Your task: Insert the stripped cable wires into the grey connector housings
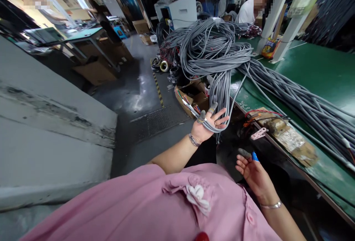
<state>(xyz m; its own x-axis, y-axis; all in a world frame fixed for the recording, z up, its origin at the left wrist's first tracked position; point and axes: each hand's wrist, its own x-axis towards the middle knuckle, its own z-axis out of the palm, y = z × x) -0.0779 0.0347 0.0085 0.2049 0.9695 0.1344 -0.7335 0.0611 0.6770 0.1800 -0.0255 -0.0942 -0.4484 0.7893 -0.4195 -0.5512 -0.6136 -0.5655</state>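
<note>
My left hand, palm up with fingers spread, supports a few grey cables that bend across its palm under the thumb. Their stripped ends with coloured wires point out past the thumb side. Grey covers sit on that thumb and index finger. From the hand, the cables run up to a large coiled bundle of grey cable on the table. My right hand is apart from the cables, below the table edge. Its fingers are loosely curled, with nothing seen in them; one fingertip wears a blue cover, another a grey one.
A green table carries a long cable bundle. On its edge are a taped cardboard piece and a pink clip. Below stands an open carton. A white-sleeved person sits beyond; another person stands far left.
</note>
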